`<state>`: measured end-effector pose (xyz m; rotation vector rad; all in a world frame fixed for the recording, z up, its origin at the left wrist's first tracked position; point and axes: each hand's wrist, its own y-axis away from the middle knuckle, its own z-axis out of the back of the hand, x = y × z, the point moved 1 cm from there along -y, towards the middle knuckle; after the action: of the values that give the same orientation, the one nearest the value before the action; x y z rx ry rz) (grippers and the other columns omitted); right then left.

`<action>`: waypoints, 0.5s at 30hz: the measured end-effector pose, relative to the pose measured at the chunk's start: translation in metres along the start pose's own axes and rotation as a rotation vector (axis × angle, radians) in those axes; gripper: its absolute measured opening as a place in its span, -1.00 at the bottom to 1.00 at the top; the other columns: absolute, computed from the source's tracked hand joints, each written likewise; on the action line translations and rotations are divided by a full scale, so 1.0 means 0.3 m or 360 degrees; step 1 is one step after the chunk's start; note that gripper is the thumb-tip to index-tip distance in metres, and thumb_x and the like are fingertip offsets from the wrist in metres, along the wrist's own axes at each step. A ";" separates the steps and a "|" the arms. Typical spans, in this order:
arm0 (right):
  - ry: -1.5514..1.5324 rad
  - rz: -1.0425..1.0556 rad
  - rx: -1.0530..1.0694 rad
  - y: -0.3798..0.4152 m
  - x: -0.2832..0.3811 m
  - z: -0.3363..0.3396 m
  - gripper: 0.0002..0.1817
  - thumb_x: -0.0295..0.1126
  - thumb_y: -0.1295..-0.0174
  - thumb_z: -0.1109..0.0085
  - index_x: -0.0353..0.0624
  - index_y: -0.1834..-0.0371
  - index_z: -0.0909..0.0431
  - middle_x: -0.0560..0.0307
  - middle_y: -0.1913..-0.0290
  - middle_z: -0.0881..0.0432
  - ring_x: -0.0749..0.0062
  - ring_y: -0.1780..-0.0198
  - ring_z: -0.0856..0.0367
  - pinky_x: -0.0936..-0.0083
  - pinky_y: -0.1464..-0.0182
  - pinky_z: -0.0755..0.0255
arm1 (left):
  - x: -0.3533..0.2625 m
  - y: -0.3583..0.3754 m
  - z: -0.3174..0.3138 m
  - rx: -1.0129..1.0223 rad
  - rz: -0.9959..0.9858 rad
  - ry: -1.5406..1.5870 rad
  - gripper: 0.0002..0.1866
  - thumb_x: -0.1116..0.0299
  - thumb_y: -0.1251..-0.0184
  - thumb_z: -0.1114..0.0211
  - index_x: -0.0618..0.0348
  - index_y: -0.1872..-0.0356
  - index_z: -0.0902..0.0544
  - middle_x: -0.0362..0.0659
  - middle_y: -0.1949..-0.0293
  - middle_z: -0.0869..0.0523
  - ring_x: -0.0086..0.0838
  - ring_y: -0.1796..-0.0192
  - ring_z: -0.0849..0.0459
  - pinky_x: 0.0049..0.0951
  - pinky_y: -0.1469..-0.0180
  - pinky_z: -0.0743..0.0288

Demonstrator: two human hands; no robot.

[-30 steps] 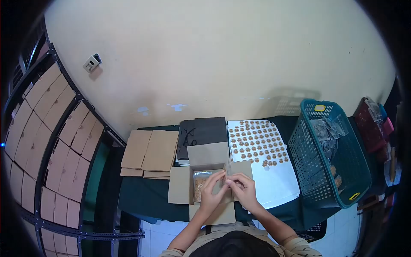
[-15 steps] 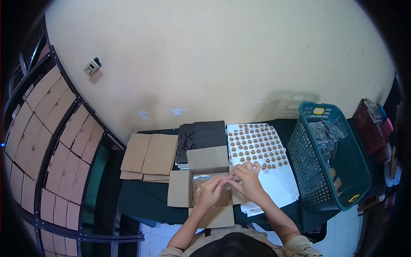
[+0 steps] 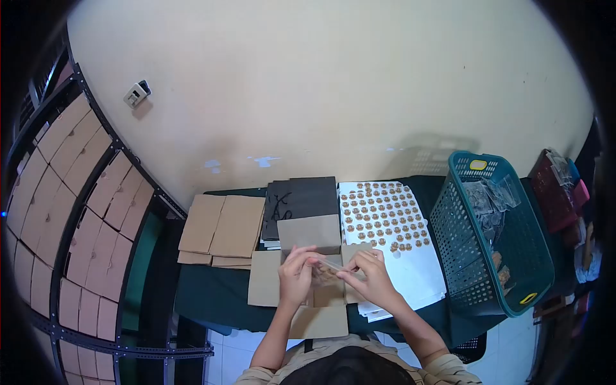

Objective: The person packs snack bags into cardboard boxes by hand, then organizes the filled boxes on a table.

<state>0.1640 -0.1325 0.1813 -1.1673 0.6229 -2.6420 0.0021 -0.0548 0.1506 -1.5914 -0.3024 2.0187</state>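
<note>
Over an open cardboard box (image 3: 325,323), both my hands hold a clear plastic bag (image 3: 326,274) with brown contents. My left hand (image 3: 298,276) grips the bag's left edge, its fingers bent. On the other side, my right hand (image 3: 372,277) pinches the upper right edge between thumb and fingers. The box's flaps are spread outward, and part of its inside is hidden by the bag and hands. To the right lies a white sheet (image 3: 410,276) with rows of round brown stickers, some bare of stickers near its lower part.
Flat cardboard pieces (image 3: 237,228) are stacked at the left of the table, beside dark sheets (image 3: 308,199). A green basket (image 3: 461,247) holding plastic packets stands at the right. Shelves with many cardboard boxes (image 3: 48,212) line the far left. A socket (image 3: 136,95) is on the wall.
My hands have moved apart, the left one leftward and up. The clear bag, earlier seen lower in the box, now hangs between them above it.
</note>
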 end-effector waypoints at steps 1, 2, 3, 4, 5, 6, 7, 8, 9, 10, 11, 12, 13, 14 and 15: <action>-0.0012 0.0006 0.0000 0.006 -0.004 0.005 -0.78 -0.28 -0.01 -0.24 -0.13 0.57 -0.44 0.20 0.52 -0.44 0.38 0.38 -0.43 0.46 0.14 -0.08 | 0.004 0.003 0.001 0.0001 0.0005 -0.0003 -0.78 0.37 -0.27 -0.08 0.26 0.47 -0.61 -0.19 0.44 -0.68 -0.33 0.08 -0.58 -0.10 -0.22 -0.16; -0.0017 0.0002 0.0002 0.012 -0.010 0.007 -0.78 -0.28 -0.01 -0.24 -0.13 0.57 -0.44 0.20 0.52 -0.44 0.38 0.38 -0.43 0.46 0.14 -0.08 | 0.011 0.006 0.003 0.0003 0.0045 0.0032 -0.81 0.40 -0.24 -0.08 0.24 0.44 -0.62 -0.15 0.41 -0.67 -0.30 0.09 -0.60 -0.11 -0.23 -0.18; -0.0097 -0.0063 0.0073 0.019 -0.020 0.008 -0.80 -0.30 -0.02 -0.23 -0.15 0.55 -0.46 0.19 0.52 -0.45 0.40 0.37 -0.45 0.48 0.14 -0.13 | 0.021 0.009 0.004 0.0003 0.0085 0.0067 -0.84 0.43 -0.21 -0.09 0.22 0.41 -0.64 -0.10 0.38 -0.66 -0.27 0.11 -0.61 -0.12 -0.23 -0.19; -0.0176 -0.0128 0.0145 0.027 -0.032 0.011 -0.82 -0.32 -0.04 -0.23 -0.16 0.52 -0.47 0.19 0.51 -0.46 0.42 0.36 -0.46 0.49 0.13 -0.17 | 0.051 0.017 0.001 -0.0012 0.0023 0.0021 -0.80 0.40 -0.29 -0.05 0.26 0.43 -0.59 -0.14 0.44 -0.64 -0.39 0.24 -0.61 -0.29 -0.08 -0.36; -0.0181 -0.0129 0.0150 0.041 -0.051 0.014 -0.82 -0.32 -0.04 -0.23 -0.16 0.52 -0.47 0.19 0.51 -0.46 0.42 0.36 -0.46 0.49 0.13 -0.17 | 0.059 0.019 0.005 -0.0013 0.0029 0.0018 -0.80 0.40 -0.29 -0.05 0.26 0.43 -0.59 -0.14 0.44 -0.64 -0.39 0.24 -0.61 -0.29 -0.08 -0.36; -0.0416 -0.0262 0.0184 0.060 -0.081 0.013 -0.84 -0.34 -0.05 -0.21 -0.18 0.50 -0.49 0.18 0.49 -0.47 0.45 0.34 -0.47 0.50 0.14 -0.23 | 0.070 0.021 0.015 -0.0137 0.0290 0.0295 -0.76 0.36 -0.33 -0.02 0.26 0.45 -0.56 -0.18 0.46 -0.62 -0.47 0.29 -0.58 -0.40 0.03 -0.39; -0.0651 -0.0394 0.0218 0.078 -0.117 0.013 -0.86 -0.36 -0.06 -0.19 -0.19 0.47 -0.50 0.16 0.46 -0.49 0.48 0.31 -0.48 0.52 0.15 -0.29 | 0.084 0.019 0.027 -0.0263 0.0549 0.0573 -0.72 0.32 -0.37 0.01 0.26 0.46 -0.53 -0.23 0.48 -0.59 -0.56 0.35 -0.55 -0.52 0.15 -0.42; -0.0665 -0.0418 0.0317 0.090 -0.153 0.020 -0.86 -0.38 -0.08 -0.19 -0.22 0.37 -0.51 0.16 0.36 -0.54 0.54 0.23 -0.49 0.56 0.12 -0.35 | 0.098 0.006 0.045 -0.0272 0.0456 0.0596 -0.71 0.26 -0.41 0.07 0.23 0.42 -0.49 -0.30 0.48 -0.53 -0.67 0.37 -0.47 -0.65 0.30 -0.34; -0.0670 -0.0421 0.0322 0.093 -0.175 0.004 -0.86 -0.38 -0.08 -0.19 -0.22 0.37 -0.51 0.16 0.36 -0.54 0.54 0.23 -0.49 0.56 0.12 -0.35 | 0.120 0.005 0.052 -0.0275 0.0461 0.0592 -0.71 0.26 -0.41 0.07 0.23 0.42 -0.49 -0.30 0.48 -0.53 -0.67 0.37 -0.47 -0.65 0.30 -0.34; -0.0879 -0.0580 0.0307 0.098 -0.192 -0.009 -0.82 -0.38 -0.08 -0.20 -0.22 0.31 -0.51 0.17 0.29 -0.55 0.54 0.20 -0.49 0.56 0.09 -0.34 | 0.146 0.010 0.051 -0.0200 0.0552 0.0841 -0.72 0.25 -0.41 0.09 0.22 0.37 -0.46 -0.28 0.43 -0.52 -0.62 0.35 -0.48 -0.54 0.20 -0.38; -0.1086 -0.0742 0.0289 0.103 -0.209 -0.025 -0.78 -0.38 -0.08 -0.21 -0.23 0.25 -0.51 0.18 0.23 -0.55 0.55 0.17 -0.49 0.56 0.05 -0.33 | 0.158 0.015 0.049 -0.0123 0.0642 0.1092 -0.73 0.24 -0.42 0.11 0.21 0.33 -0.44 -0.25 0.38 -0.50 -0.57 0.33 -0.48 -0.43 0.09 -0.43; -0.1228 -0.0782 0.0397 0.107 -0.241 -0.063 -0.59 -0.37 -0.06 -0.25 -0.22 0.01 -0.41 0.14 0.06 -0.50 0.51 0.05 -0.46 0.54 -0.04 -0.31 | 0.108 0.009 0.027 -0.0118 0.0795 0.1219 -0.74 0.23 -0.42 0.11 0.19 0.35 -0.40 -0.29 0.42 -0.45 -0.61 0.33 -0.46 -0.54 0.16 -0.42; -0.1229 -0.0785 0.0395 0.108 -0.257 -0.099 -0.59 -0.37 -0.06 -0.25 -0.22 0.01 -0.41 0.14 0.06 -0.50 0.51 0.05 -0.46 0.54 -0.04 -0.31 | 0.107 0.011 0.008 -0.0115 0.0797 0.1218 -0.74 0.23 -0.42 0.11 0.19 0.35 -0.40 -0.29 0.42 -0.45 -0.61 0.33 -0.46 -0.54 0.16 -0.42; -0.1411 -0.0760 0.0552 0.100 -0.249 -0.138 -0.50 -0.36 -0.06 -0.25 -0.23 -0.07 -0.33 0.11 0.00 -0.45 0.48 0.01 -0.45 0.54 -0.04 -0.33 | 0.111 0.011 -0.011 0.0057 0.0764 0.1390 -0.74 0.23 -0.43 0.13 0.19 0.36 -0.39 -0.26 0.41 -0.45 -0.58 0.32 -0.46 -0.49 0.09 -0.41; -0.1593 -0.0734 0.0709 0.096 -0.236 -0.168 -0.41 -0.36 -0.05 -0.25 -0.24 -0.15 -0.26 0.07 -0.06 -0.40 0.46 -0.03 -0.43 0.54 -0.03 -0.36 | 0.117 0.013 -0.028 0.0233 0.0731 0.1560 -0.73 0.23 -0.43 0.14 0.20 0.37 -0.38 -0.22 0.39 -0.44 -0.55 0.30 -0.46 -0.43 0.02 -0.41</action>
<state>0.1745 -0.1197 0.0911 -2.3281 -0.4300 -1.8597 0.0036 -0.0403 0.1173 -2.4545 0.6064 1.2350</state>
